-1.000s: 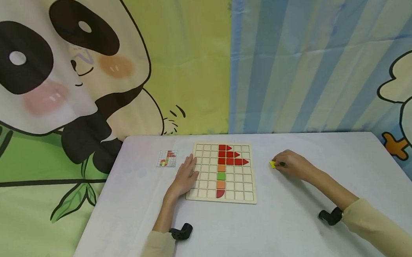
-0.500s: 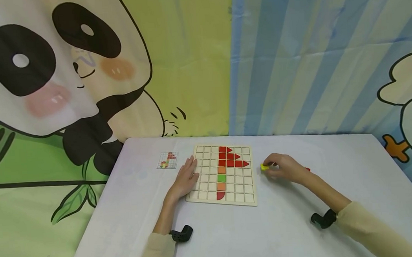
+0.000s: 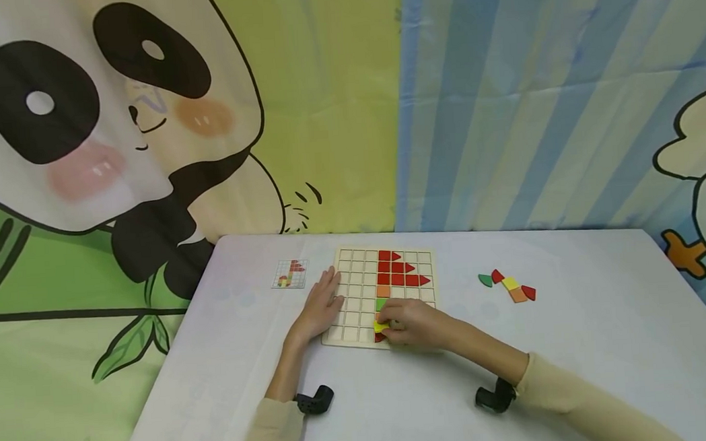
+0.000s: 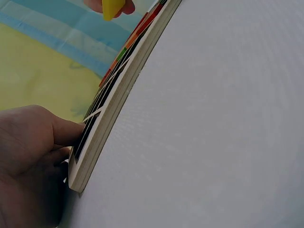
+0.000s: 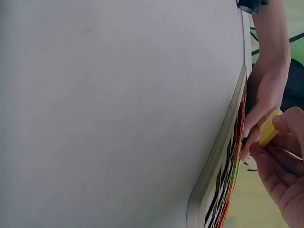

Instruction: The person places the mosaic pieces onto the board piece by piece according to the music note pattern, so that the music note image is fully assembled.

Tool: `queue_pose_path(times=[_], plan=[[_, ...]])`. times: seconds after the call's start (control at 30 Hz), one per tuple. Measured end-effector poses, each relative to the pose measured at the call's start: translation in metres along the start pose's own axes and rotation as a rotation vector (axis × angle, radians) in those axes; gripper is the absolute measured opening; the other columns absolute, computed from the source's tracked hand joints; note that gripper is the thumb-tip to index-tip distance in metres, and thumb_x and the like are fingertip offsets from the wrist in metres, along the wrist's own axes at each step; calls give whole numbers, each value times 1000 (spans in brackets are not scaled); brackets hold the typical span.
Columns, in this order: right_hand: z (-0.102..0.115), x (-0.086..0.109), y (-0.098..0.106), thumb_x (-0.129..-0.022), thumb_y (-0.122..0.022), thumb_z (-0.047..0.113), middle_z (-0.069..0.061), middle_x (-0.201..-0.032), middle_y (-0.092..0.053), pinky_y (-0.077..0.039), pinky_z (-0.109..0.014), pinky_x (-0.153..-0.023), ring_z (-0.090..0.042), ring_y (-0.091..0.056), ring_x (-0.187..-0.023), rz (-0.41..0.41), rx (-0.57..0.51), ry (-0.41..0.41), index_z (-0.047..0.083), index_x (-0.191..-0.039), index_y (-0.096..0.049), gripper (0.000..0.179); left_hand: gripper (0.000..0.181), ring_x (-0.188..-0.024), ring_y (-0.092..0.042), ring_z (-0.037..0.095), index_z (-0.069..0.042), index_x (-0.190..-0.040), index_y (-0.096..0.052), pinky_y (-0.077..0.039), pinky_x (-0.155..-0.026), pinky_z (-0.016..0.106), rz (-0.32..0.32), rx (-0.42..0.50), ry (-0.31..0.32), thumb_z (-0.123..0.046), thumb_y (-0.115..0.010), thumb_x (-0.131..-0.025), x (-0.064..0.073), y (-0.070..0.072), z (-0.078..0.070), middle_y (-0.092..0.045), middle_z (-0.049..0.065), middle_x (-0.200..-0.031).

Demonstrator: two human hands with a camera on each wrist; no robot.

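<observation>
My right hand [image 3: 416, 322] pinches a small yellow square tile [image 5: 269, 131] between thumb and fingers, above the lower part of a wooden grid board [image 3: 352, 301]. Along the board's left side lies my left hand [image 3: 318, 308], fingers stretched out and touching the edge; its thumb [image 4: 69, 131] reaches the rim in the left wrist view. Red tiles [image 3: 397, 280] form a flag shape at the top of the grid. Below them runs a column with an orange tile [image 3: 383, 291], a green tile [image 3: 381, 304] and a red curved piece [image 3: 378, 337], partly covered by the right hand.
Left of the board lies a small printed pattern card [image 3: 290, 274]. To the right are several loose pieces, among them a green piece [image 3: 485, 280], a yellow piece [image 3: 510, 283] and an orange square [image 3: 518, 295]. A printed curtain [image 3: 540, 101] hangs behind the white table [image 3: 218, 404].
My right hand has carried the yellow tile leftward from the table on the right to over the board, uncovering the loose pieces. The left hand stays at the board's edge.
</observation>
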State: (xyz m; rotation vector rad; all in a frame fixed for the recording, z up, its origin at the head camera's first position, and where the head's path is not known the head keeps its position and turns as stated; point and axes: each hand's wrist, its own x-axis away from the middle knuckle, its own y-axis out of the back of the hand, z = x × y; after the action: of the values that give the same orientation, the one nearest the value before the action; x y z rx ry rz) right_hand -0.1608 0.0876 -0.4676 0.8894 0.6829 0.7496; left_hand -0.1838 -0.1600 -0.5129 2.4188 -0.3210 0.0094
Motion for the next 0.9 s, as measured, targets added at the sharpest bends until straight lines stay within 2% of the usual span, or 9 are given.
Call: queue_pose_path(times=[0.2, 0.33, 0.63, 0.9], plan=[[11, -16, -13, -86, -71, 14, 2, -84, -67, -44, -9, -62, -3, -51, -70, 36, 125, 32, 10, -86, -72, 4, 58, -154, -1, 24, -4, -153, -24, 0, -125, 45, 4, -27, 9, -19, -45, -101, 0, 0, 0, -8, 9, -165], [18, -25, -17, -87, -70, 15, 2, -82, -69, -45, -10, -60, -4, -52, -66, 67, 209, 50, 10, -81, -73, 8, 58, -154, -2, 25, -4, -153, -24, -1, -125, 46, 0, -31, 2, -19, -45, -101, -1, 1, 0, -9, 10, -165], [25, -29, -18, -89, -69, 20, 3, -85, -71, -53, -15, -66, -6, -62, -73, 94, 254, -11, 11, -85, -76, 12, 58, -154, -1, 27, -3, -153, -23, 0, -125, 47, 7, -32, -4, -20, -45, -101, 1, 1, -2, -8, 11, -164], [26, -29, -21, -87, -72, 22, 2, -82, -68, -51, -16, -63, -7, -59, -71, 71, 285, -43, 12, -82, -74, 12, 58, -154, -2, 28, -1, -152, -24, 0, -125, 49, 1, -10, -15, -17, -45, -101, 1, 2, -3, -9, 13, -164]])
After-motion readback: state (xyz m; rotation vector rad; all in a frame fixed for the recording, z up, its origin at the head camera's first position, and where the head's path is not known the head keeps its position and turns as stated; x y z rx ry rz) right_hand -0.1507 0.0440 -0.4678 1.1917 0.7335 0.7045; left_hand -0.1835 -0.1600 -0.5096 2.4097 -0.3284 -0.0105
